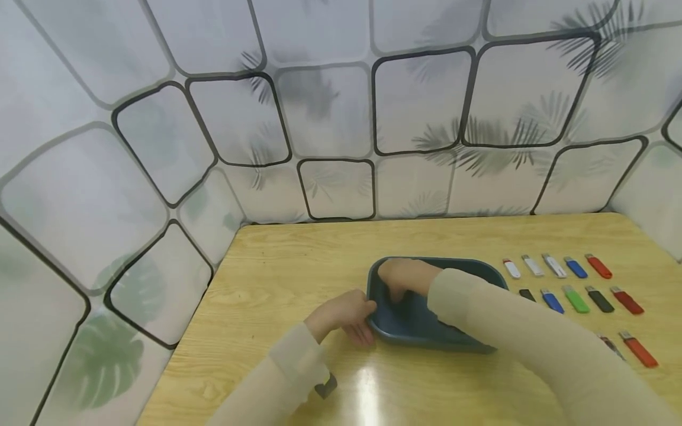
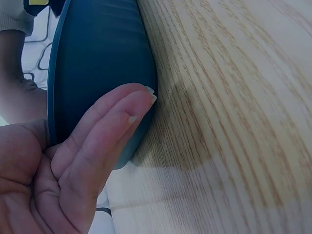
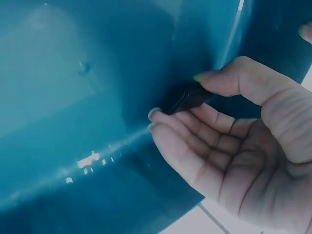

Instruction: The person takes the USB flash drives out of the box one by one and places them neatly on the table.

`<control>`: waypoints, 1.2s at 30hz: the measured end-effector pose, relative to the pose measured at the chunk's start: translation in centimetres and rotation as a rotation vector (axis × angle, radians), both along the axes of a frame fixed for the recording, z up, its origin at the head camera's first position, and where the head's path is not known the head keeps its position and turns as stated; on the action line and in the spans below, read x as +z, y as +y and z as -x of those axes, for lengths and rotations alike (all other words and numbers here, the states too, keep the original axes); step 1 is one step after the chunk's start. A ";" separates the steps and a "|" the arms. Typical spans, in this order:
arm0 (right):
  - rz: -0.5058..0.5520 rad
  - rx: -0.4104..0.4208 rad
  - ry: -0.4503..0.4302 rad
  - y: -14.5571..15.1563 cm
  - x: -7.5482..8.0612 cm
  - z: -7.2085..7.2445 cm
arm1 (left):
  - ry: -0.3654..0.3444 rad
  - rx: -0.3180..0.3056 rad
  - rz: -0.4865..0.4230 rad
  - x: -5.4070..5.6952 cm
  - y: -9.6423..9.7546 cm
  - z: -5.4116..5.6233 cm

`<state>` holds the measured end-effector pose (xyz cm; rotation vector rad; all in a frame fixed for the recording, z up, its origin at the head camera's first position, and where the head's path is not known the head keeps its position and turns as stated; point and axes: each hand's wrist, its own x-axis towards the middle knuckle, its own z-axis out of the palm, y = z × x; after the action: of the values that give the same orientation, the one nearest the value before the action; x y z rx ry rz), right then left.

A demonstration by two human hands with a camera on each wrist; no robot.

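A dark blue plastic bin (image 1: 415, 342) stands on the wooden table in the head view. My left hand (image 1: 343, 313) grips its left end, thumb at the rim and fingers lying along the outer wall. In the left wrist view those fingers (image 2: 105, 131) press against the bin's side close over the tabletop. My right hand (image 1: 402, 277) reaches down inside the bin. The right wrist view shows it pinching a small black USB stick (image 3: 183, 99) between thumb and fingertips, near the bin's inner wall. The stick is hidden in the head view.
To the right of the bin, several USB sticks lie in rows, among them a red one (image 1: 598, 266), a green one (image 1: 576, 299) and a blue one (image 1: 552, 301). Patterned cloth walls (image 1: 335, 189) border the wooden table (image 1: 256, 296) at back and left.
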<state>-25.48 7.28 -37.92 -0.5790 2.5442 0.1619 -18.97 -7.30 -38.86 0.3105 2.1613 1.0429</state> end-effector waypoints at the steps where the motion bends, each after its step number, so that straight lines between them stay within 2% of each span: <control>1: 0.004 0.001 -0.004 0.1 0.3 0.0 | 0.000 0.000 0.003 0.1 0.0 0.0; 8: 0.065 0.017 -0.001 1.5 3.3 -0.8 | 0.011 0.000 0.005 0.1 0.3 0.0; 14: 0.170 -0.038 -0.023 3.3 5.2 -1.9 | 0.029 0.019 0.019 0.0 0.1 -0.2; 23: 0.181 -0.044 0.020 7.9 6.4 -3.2 | 0.030 0.047 0.003 -0.5 -0.4 -0.6; 29: 0.235 -0.055 0.022 11.4 7.1 -4.0 | 0.034 0.025 -0.002 -0.5 -0.7 -0.5; 36: 0.294 -0.065 0.071 16.3 7.6 -5.2 | 0.034 0.016 -0.003 -0.5 -0.7 -0.2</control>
<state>-20.27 23.57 -30.30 -0.6080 2.6723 -0.2226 -18.74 -7.97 -39.36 0.3147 2.1959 1.0566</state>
